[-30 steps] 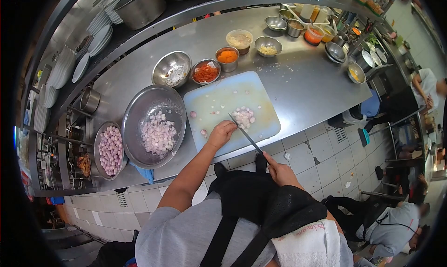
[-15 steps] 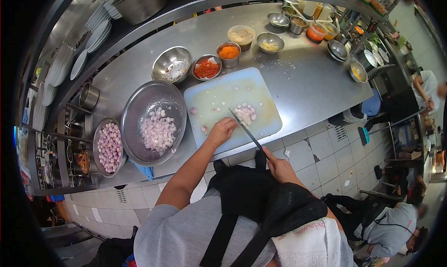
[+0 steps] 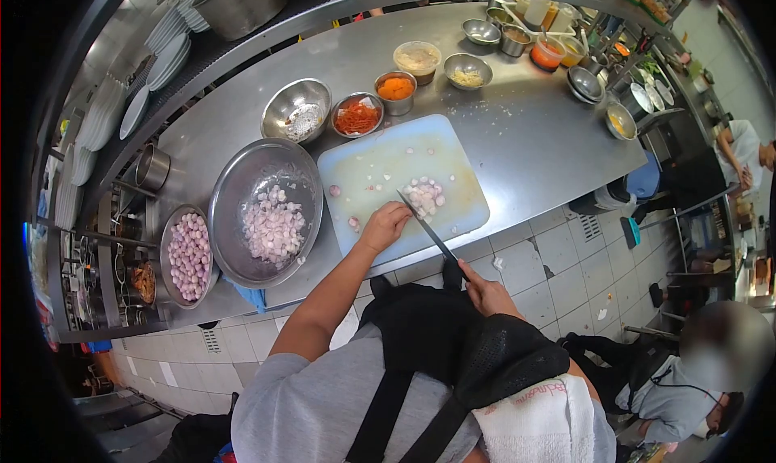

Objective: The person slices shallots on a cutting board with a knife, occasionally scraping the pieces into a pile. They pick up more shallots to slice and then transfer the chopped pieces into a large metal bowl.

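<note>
My right hand (image 3: 487,292) grips a long-bladed knife (image 3: 432,237) by its handle, the blade slanting up over the near part of the cutting board (image 3: 368,160). Just left of the blade, my left hand (image 3: 386,225) is on the board with its fingers bunched; whatever is under them is hidden. Right of the knife tip sits a small heap of cut shallots (image 3: 425,196), with a few loose bits scattered about the board. On the left stands a large metal bowl (image 3: 230,184) holding many cut shallots (image 3: 273,229).
A bowl of whole peeled shallots (image 3: 189,257) is at far left. Behind the board are an almost bare metal bowl (image 3: 279,103), shredded orange-red food (image 3: 357,116), an orange-filled container (image 3: 395,89) and a tub (image 3: 418,61). Another person (image 3: 671,398) is at lower right.
My hands and the knife stay in almost the same place. The view has shifted very slightly.
</note>
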Available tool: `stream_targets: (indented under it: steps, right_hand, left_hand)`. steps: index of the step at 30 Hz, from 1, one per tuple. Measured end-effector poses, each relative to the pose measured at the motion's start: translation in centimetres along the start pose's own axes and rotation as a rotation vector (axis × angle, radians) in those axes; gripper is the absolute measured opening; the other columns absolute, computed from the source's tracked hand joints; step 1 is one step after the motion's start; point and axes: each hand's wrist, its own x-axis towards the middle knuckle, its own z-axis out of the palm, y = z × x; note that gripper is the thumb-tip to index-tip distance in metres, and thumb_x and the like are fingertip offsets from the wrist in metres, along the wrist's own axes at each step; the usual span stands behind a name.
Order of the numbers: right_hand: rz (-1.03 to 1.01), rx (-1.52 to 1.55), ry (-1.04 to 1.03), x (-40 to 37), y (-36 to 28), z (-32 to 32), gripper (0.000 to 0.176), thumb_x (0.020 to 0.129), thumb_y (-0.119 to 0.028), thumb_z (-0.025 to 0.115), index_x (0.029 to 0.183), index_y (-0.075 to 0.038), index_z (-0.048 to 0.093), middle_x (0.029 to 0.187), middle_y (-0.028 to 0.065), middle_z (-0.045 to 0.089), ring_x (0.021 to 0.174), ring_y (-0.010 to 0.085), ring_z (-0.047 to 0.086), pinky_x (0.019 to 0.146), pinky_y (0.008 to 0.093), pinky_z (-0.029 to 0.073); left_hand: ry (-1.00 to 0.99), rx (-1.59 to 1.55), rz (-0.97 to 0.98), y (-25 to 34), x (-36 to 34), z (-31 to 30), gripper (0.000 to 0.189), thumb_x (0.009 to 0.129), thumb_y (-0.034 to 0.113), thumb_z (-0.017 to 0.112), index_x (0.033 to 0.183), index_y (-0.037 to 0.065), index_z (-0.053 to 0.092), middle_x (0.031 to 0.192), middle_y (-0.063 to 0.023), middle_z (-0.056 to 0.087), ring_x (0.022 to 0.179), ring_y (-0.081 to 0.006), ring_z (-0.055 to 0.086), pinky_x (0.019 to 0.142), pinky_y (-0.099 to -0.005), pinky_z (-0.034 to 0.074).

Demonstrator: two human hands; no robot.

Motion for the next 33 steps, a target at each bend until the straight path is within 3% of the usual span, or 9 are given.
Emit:
stream_targets:
  steps: [7,11,16,18,20,22,23,27,33]
  right_hand:
    - [-0.143,0.038,0.112,2.4,1.8,2.3,0.069,0.107,-0.017,0.060,0.170,-0.036,0.038,0.081,0.0276,0.071,0.076,0.0477,0.072,0.075,0.0576,0.057]
    - [-0.133,0.008,0.048,2.8,1.8,0.8,0.069,0.107,-0.022,0.056,0.171,-0.035,0.035,0.083,0.0268,0.071,0.076,0.0465,0.072,0.073,0.0592,0.057]
    - [0.005,-0.119,0.096,0.9,-1.9,-3.0,0.065,0.108,-0.025,0.059,0.170,-0.030,0.038,0.093,0.0233,0.074,0.083,0.0428,0.075,0.075,0.0569,0.060]
    - [0.060,-0.142,0.153,0.3,-1.0,-3.3,0.064,0.107,-0.025,0.061,0.168,-0.027,0.041,0.097,0.0221,0.074,0.087,0.0415,0.076,0.076,0.0555,0.060]
    - [-0.115,-0.153,0.320,0.5,0.4,-2.3,0.062,0.104,-0.022,0.066,0.163,-0.022,0.047,0.102,0.0190,0.073,0.095,0.0392,0.075,0.079,0.0523,0.061]
    - [-0.092,-0.194,0.327,0.3,0.5,-1.8,0.063,0.100,-0.023,0.071,0.159,-0.019,0.048,0.103,0.0151,0.068,0.098,0.0385,0.072,0.078,0.0502,0.059]
    - [-0.102,-0.180,0.352,0.0,0.5,-1.2,0.063,0.100,-0.022,0.072,0.159,-0.019,0.049,0.103,0.0152,0.068,0.098,0.0381,0.072,0.079,0.0500,0.059]
    - [-0.090,-0.134,0.393,-1.0,0.9,-1.4,0.063,0.099,-0.018,0.072,0.157,-0.015,0.049,0.106,0.0178,0.068,0.104,0.0389,0.072,0.081,0.0519,0.060]
    - [-0.022,-0.138,0.403,-3.8,2.0,-1.5,0.062,0.100,-0.017,0.070,0.157,-0.017,0.046,0.107,0.0174,0.067,0.106,0.0390,0.071,0.085,0.0513,0.058]
  left_hand:
    - [-0.039,-0.047,-0.043,0.4,-0.3,-0.2,0.015,0.089,0.001,0.079,0.104,0.005,0.077,0.110,-0.0141,0.075,0.104,-0.0361,0.072,0.091,-0.0441,0.060]
    - [0.017,-0.026,-0.050,0.3,-0.5,1.3,0.011,0.090,-0.001,0.077,0.101,0.001,0.076,0.106,-0.0163,0.075,0.098,-0.0378,0.073,0.087,-0.0442,0.060]
    - [0.183,-0.071,-0.008,3.6,-0.3,-0.1,0.023,0.094,-0.006,0.073,0.115,0.000,0.073,0.125,-0.0204,0.069,0.114,-0.0380,0.069,0.098,-0.0437,0.057]
    - [0.107,-0.154,0.033,7.1,0.7,-0.3,0.025,0.096,-0.002,0.072,0.121,0.001,0.072,0.133,-0.0214,0.067,0.120,-0.0405,0.067,0.104,-0.0461,0.054]
    - [0.033,-0.218,0.062,10.4,1.8,0.3,0.027,0.099,0.001,0.071,0.126,0.001,0.071,0.140,-0.0224,0.065,0.127,-0.0429,0.065,0.110,-0.0485,0.052]
    - [-0.194,-0.258,0.184,12.8,3.4,1.3,0.037,0.104,0.010,0.067,0.140,0.004,0.066,0.155,-0.0246,0.057,0.145,-0.0471,0.054,0.123,-0.0538,0.041]
    - [-0.312,-0.253,0.182,12.6,3.7,2.1,0.048,0.110,0.023,0.061,0.154,0.005,0.056,0.168,-0.0252,0.045,0.157,-0.0487,0.038,0.130,-0.0559,0.029]
    - [-0.346,-0.237,0.111,11.0,4.7,4.2,0.064,0.113,0.039,0.054,0.165,0.002,0.043,0.175,-0.0251,0.034,0.164,-0.0487,0.026,0.133,-0.0569,0.021]
    - [-0.332,-0.189,0.082,7.8,5.5,4.8,0.063,0.115,0.038,0.052,0.165,0.002,0.042,0.176,-0.0257,0.032,0.164,-0.0478,0.025,0.132,-0.0562,0.022]
